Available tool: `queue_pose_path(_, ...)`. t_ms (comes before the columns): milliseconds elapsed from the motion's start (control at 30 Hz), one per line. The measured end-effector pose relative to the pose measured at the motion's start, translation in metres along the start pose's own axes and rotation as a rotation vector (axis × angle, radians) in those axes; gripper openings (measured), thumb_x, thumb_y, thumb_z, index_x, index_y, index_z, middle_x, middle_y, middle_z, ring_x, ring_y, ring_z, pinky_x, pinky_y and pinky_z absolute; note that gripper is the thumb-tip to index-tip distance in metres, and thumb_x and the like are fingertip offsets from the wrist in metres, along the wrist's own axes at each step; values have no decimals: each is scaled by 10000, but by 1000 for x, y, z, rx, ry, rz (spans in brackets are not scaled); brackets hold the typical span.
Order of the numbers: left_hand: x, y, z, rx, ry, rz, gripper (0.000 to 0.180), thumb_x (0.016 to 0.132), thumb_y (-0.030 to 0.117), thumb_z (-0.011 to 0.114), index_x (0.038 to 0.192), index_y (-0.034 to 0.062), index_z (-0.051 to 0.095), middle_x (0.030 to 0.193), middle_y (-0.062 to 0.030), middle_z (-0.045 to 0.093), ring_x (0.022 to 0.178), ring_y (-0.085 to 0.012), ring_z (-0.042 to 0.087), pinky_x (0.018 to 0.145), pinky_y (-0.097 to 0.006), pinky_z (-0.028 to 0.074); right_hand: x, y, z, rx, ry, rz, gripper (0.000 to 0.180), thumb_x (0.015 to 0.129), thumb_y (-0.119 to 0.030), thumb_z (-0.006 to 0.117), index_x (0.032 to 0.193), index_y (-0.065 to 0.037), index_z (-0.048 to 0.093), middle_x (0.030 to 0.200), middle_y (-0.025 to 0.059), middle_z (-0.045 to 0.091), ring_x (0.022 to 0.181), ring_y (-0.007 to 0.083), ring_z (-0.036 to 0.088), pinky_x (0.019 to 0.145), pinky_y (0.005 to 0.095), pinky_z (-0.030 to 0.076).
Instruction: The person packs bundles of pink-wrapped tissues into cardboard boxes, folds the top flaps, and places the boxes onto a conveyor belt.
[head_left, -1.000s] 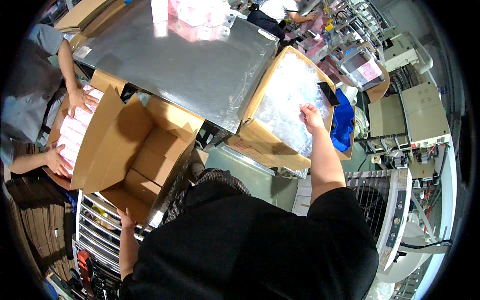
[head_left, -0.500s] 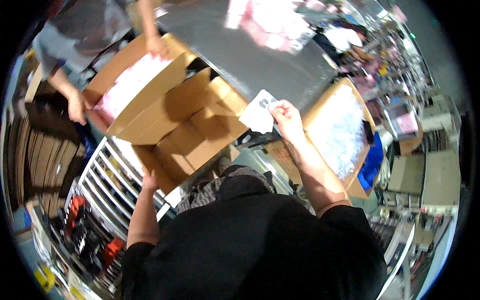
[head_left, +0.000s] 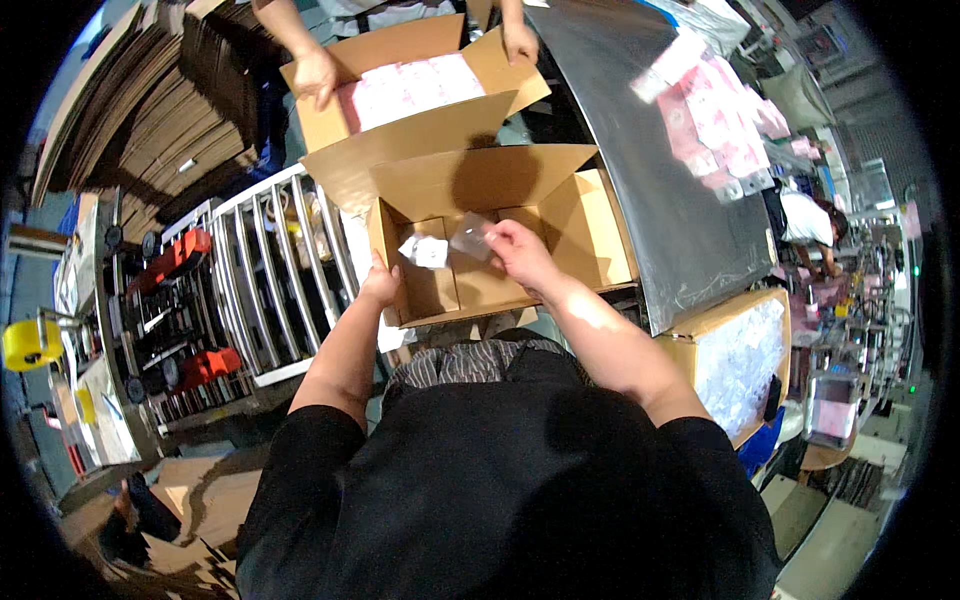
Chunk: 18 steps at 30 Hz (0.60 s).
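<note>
An open brown cardboard box point(head_left: 560, 215) stands in front of me with its flaps spread. My left hand point(head_left: 380, 285) grips the box's near left wall. My right hand point(head_left: 515, 250) is over the box's inside and holds a small clear plastic packet point(head_left: 470, 237). A small white packet point(head_left: 428, 250) lies on the box's bottom, just left of the clear one.
Behind it a second open box point(head_left: 400, 130) holds pink-and-white packets, with another person's hands point(head_left: 318, 75) on its flaps. A grey metal table point(head_left: 660, 160) with pink packets lies right. A box of clear bags point(head_left: 740, 355) stands at my right; a wire rack point(head_left: 270, 270) and flattened cardboard at left.
My view swung left from the box of clear bags to the empty box. My right hand carried a clear packet from over the table down into the box; my left hand stays on the box's wall.
</note>
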<state>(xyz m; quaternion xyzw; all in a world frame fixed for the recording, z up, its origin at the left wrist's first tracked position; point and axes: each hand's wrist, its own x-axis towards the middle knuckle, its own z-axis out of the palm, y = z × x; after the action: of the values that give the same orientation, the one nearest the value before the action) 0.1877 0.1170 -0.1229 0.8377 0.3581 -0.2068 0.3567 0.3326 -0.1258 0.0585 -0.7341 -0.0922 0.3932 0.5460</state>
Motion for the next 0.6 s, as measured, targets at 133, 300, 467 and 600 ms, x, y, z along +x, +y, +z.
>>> queue_pose_path(133,-1,3,10,50,74,29,796,967,360,479,1493,38,-25,1179,-318,581,1066,-442,594,931,-477,467,-27,10,-58,-135,242,-341,114,963,-156,560,967,-46,591,885,47,658,837,129,609,784,281,490)
queue_pose_path(300,25,-62,25,226,90,64,800,964,358,479,1502,32,-16,1258,-318,524,1136,-431,553,985,-452,439,-116,2,-193,-270,726,-464,192,984,-140,522,1130,-21,557,956,52,636,845,136,615,806,297,510)
queue_pose_path(467,-13,-7,4,-79,69,34,809,968,403,495,1510,61,1,1155,-304,604,1092,-419,595,944,-436,450,-279,122,-371,-614,1289,-246,285,978,-147,510,1211,17,534,920,61,604,793,127,558,700,271,475)
queue_pose_path(600,-27,16,-27,-146,-117,-30,917,937,518,524,1522,158,-84,1219,-281,577,966,-343,638,771,-424,522,-369,221,-445,-146,1282,-47,260,950,-100,517,1172,34,540,722,54,589,644,122,548,610,243,463)
